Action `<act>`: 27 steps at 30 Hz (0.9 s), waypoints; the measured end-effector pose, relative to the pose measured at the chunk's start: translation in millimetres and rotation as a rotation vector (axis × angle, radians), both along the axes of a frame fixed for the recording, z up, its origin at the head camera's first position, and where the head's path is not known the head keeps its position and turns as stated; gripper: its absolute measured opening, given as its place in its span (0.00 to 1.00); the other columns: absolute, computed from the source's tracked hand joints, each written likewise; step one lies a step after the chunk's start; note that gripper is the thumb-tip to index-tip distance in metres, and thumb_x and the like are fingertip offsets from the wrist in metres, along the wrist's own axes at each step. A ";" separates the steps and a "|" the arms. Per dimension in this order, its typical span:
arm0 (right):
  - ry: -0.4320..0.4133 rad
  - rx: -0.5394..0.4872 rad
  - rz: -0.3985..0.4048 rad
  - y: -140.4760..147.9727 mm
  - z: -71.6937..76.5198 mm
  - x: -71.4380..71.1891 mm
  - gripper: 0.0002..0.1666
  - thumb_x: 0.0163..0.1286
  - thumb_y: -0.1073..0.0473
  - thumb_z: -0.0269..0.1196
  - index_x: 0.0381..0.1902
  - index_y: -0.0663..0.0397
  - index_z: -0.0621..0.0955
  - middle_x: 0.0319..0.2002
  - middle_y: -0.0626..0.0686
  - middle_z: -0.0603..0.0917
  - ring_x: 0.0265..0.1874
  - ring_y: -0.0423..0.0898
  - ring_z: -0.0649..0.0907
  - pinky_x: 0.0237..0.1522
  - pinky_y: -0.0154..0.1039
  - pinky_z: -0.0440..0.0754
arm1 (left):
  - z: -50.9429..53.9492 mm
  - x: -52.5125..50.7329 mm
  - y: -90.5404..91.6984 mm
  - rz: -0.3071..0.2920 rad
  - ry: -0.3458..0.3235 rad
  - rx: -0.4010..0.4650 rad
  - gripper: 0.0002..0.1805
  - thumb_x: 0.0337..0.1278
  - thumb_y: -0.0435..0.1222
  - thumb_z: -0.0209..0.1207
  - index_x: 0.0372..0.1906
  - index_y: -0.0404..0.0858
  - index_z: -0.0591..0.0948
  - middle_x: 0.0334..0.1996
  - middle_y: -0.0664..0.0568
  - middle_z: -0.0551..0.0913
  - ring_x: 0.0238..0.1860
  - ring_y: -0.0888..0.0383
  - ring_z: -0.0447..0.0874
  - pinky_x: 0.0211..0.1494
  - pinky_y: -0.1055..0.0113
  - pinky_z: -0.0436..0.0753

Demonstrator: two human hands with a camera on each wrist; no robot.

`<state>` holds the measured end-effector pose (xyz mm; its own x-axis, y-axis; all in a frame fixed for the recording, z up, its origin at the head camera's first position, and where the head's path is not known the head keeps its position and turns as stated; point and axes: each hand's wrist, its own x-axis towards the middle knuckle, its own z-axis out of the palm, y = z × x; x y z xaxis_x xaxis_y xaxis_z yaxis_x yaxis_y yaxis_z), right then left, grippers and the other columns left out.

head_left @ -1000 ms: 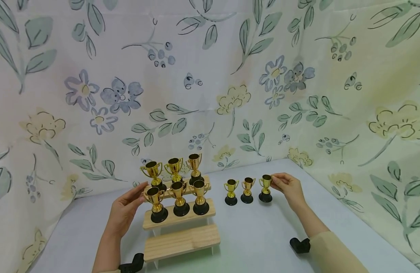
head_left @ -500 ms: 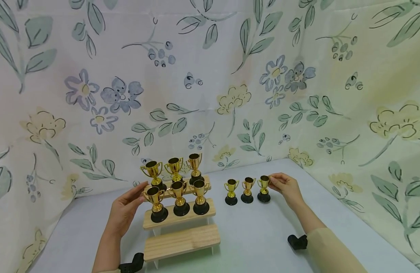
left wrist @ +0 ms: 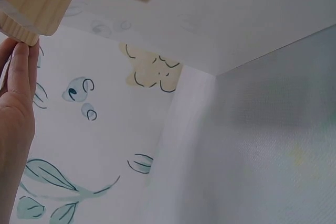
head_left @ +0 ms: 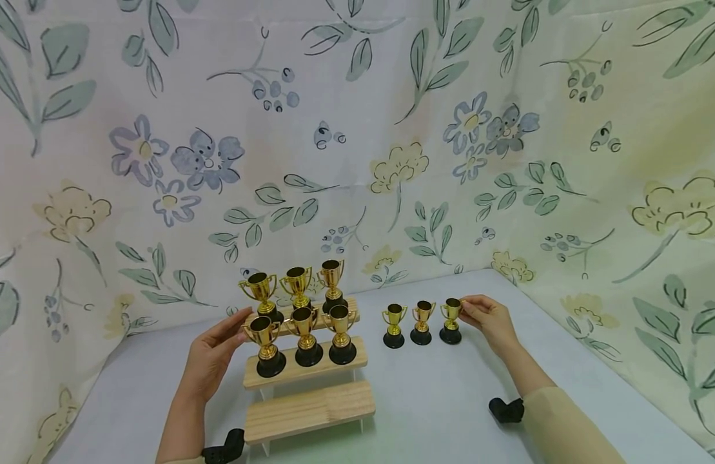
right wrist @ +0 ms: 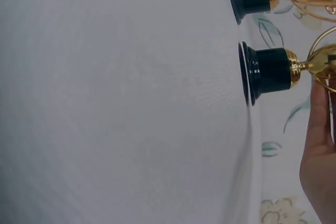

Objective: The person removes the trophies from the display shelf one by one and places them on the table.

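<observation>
At the right end of a row of small gold trophy cups, my right hand point(head_left: 488, 320) pinches one handle of the end trophy cup point(head_left: 452, 309), which stands upright on its black base point(right wrist: 268, 70). Beside it are a middle trophy cup point(head_left: 421, 312) and a left trophy cup point(head_left: 394, 315). My left hand point(head_left: 213, 357) is at the left side of a three-step wooden display stand point(head_left: 307, 412). In the left wrist view, its straight fingers point(left wrist: 19, 69) touch the end of a wooden shelf point(left wrist: 42, 3). Several trophy cups occupy the top and middle shelves; the lowest shelf is bare.
A pale cloth covers the table point(head_left: 427, 399). Behind it hangs a flower-patterned curtain point(head_left: 345, 161), which also closes in both sides. Black wrist mounts point(head_left: 506, 410) sit on both forearms. The stand's front edge point(head_left: 311, 430) faces me.
The right hand and its trophy cup have shifted very slightly, first left, then a touch back to the right. My left hand and the stand have stayed in place.
</observation>
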<state>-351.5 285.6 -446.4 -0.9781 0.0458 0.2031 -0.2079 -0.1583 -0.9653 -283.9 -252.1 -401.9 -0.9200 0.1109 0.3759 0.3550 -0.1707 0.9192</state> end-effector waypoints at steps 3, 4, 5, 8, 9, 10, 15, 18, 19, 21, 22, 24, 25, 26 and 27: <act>-0.007 0.009 0.005 0.2 -0.5 0.5 0.10 0.71 0.64 0.60 0.36 0.43 0.85 0.33 0.38 0.90 0.35 0.34 0.89 0.43 0.28 0.87 | 1.5 0.7 0.2 0.001 -0.001 -0.002 0.27 0.67 0.23 0.53 0.70 0.26 0.66 0.57 0.69 0.82 0.59 0.73 0.80 0.60 0.85 0.77; -0.007 0.007 0.002 0.0 -0.6 1.1 0.10 0.71 0.64 0.60 0.36 0.44 0.85 0.33 0.38 0.90 0.35 0.34 0.89 0.43 0.28 0.88 | 1.6 0.9 0.3 0.001 -0.001 -0.001 0.27 0.67 0.23 0.53 0.70 0.26 0.66 0.57 0.69 0.82 0.59 0.73 0.80 0.60 0.85 0.77; -0.007 0.007 0.001 0.0 -0.8 1.5 0.09 0.71 0.64 0.60 0.36 0.44 0.84 0.33 0.38 0.89 0.36 0.34 0.89 0.43 0.28 0.88 | 1.7 1.0 0.4 0.000 0.000 -0.001 0.27 0.67 0.23 0.54 0.70 0.26 0.66 0.57 0.69 0.82 0.59 0.73 0.80 0.60 0.85 0.77; -0.008 0.013 -0.009 -0.2 -1.1 2.3 0.08 0.71 0.64 0.60 0.37 0.46 0.84 0.33 0.38 0.89 0.36 0.34 0.89 0.43 0.28 0.88 | 1.6 0.9 0.6 -0.007 0.004 0.007 0.27 0.67 0.22 0.52 0.70 0.25 0.66 0.57 0.69 0.82 0.59 0.73 0.80 0.60 0.85 0.77; -0.009 0.015 -0.012 -0.3 -1.1 2.3 0.08 0.71 0.64 0.60 0.37 0.46 0.84 0.33 0.38 0.89 0.36 0.34 0.89 0.43 0.28 0.88 | 1.5 0.9 0.7 -0.008 0.004 0.008 0.27 0.67 0.22 0.52 0.70 0.25 0.65 0.57 0.69 0.82 0.59 0.74 0.80 0.60 0.85 0.77; -0.007 0.013 -0.015 -0.3 -1.2 2.0 0.08 0.71 0.64 0.60 0.37 0.46 0.84 0.33 0.38 0.89 0.35 0.34 0.89 0.43 0.28 0.88 | 1.4 0.9 0.7 -0.008 0.005 0.010 0.27 0.67 0.22 0.52 0.70 0.25 0.66 0.57 0.69 0.83 0.59 0.74 0.80 0.60 0.85 0.77; -0.009 0.023 -0.009 0.8 -2.2 0.2 0.10 0.72 0.65 0.59 0.37 0.44 0.84 0.34 0.38 0.90 0.36 0.34 0.89 0.44 0.29 0.88 | 0.9 1.0 0.3 0.000 0.003 0.007 0.27 0.67 0.22 0.52 0.70 0.26 0.66 0.57 0.69 0.83 0.58 0.74 0.80 0.60 0.85 0.77; -0.024 0.011 -0.013 1.0 -2.7 -0.3 0.10 0.71 0.64 0.60 0.36 0.44 0.85 0.34 0.38 0.90 0.36 0.34 0.89 0.44 0.29 0.88 | 0.7 0.7 -0.1 0.003 0.003 0.002 0.27 0.67 0.22 0.51 0.70 0.26 0.66 0.57 0.69 0.83 0.59 0.74 0.80 0.59 0.85 0.78; -0.029 0.007 -0.009 1.4 -3.0 -0.3 0.10 0.71 0.64 0.60 0.36 0.43 0.85 0.34 0.39 0.90 0.36 0.35 0.89 0.44 0.29 0.88 | 0.6 0.5 -0.2 0.003 0.002 0.002 0.27 0.67 0.21 0.51 0.70 0.25 0.66 0.57 0.69 0.83 0.59 0.73 0.80 0.59 0.85 0.78; -0.040 -0.004 -0.007 2.0 -3.5 -0.3 0.10 0.71 0.63 0.60 0.35 0.43 0.85 0.34 0.39 0.89 0.35 0.35 0.89 0.44 0.30 0.88 | 0.5 0.0 -0.3 0.004 0.001 -0.001 0.27 0.68 0.22 0.52 0.70 0.25 0.65 0.57 0.69 0.82 0.59 0.73 0.80 0.59 0.84 0.78; -0.044 -0.013 -0.003 2.3 -3.7 -0.1 0.09 0.71 0.63 0.60 0.36 0.43 0.85 0.34 0.40 0.89 0.35 0.35 0.89 0.44 0.30 0.88 | 0.3 0.0 -0.3 0.004 0.001 -0.003 0.27 0.68 0.22 0.52 0.70 0.25 0.65 0.57 0.69 0.82 0.59 0.73 0.80 0.59 0.84 0.78; -0.051 -0.025 0.010 2.8 -3.8 0.4 0.09 0.71 0.63 0.60 0.36 0.44 0.85 0.34 0.40 0.89 0.36 0.36 0.89 0.44 0.30 0.88 | 0.0 0.0 -0.3 0.006 -0.001 -0.006 0.27 0.68 0.23 0.52 0.70 0.25 0.65 0.57 0.69 0.82 0.59 0.73 0.80 0.59 0.84 0.79; -0.052 -0.030 0.014 3.0 -3.7 0.6 0.09 0.71 0.63 0.61 0.37 0.44 0.86 0.34 0.40 0.89 0.36 0.36 0.89 0.44 0.30 0.88 | -0.1 0.1 -0.3 0.008 -0.003 -0.007 0.27 0.67 0.23 0.53 0.70 0.25 0.65 0.57 0.69 0.82 0.59 0.73 0.80 0.59 0.84 0.78; -0.054 -0.033 0.017 3.0 -3.6 0.9 0.09 0.71 0.64 0.61 0.37 0.44 0.86 0.34 0.40 0.90 0.36 0.36 0.89 0.45 0.30 0.88 | -0.1 0.3 -0.2 0.009 -0.003 -0.009 0.27 0.67 0.24 0.53 0.70 0.26 0.66 0.57 0.69 0.82 0.59 0.73 0.80 0.59 0.83 0.78; -0.055 -0.036 0.021 2.9 -3.3 1.3 0.09 0.71 0.64 0.60 0.37 0.44 0.86 0.35 0.40 0.90 0.36 0.36 0.89 0.45 0.31 0.88 | -0.1 0.5 -0.2 0.010 -0.002 -0.010 0.27 0.68 0.24 0.53 0.70 0.26 0.66 0.57 0.69 0.82 0.59 0.73 0.80 0.59 0.83 0.79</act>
<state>-350.2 288.5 -449.7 -0.9886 0.0318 0.1474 -0.1508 -0.1971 -0.9687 -283.4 -252.3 -402.0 -0.9219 0.1056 0.3728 0.3545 -0.1585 0.9215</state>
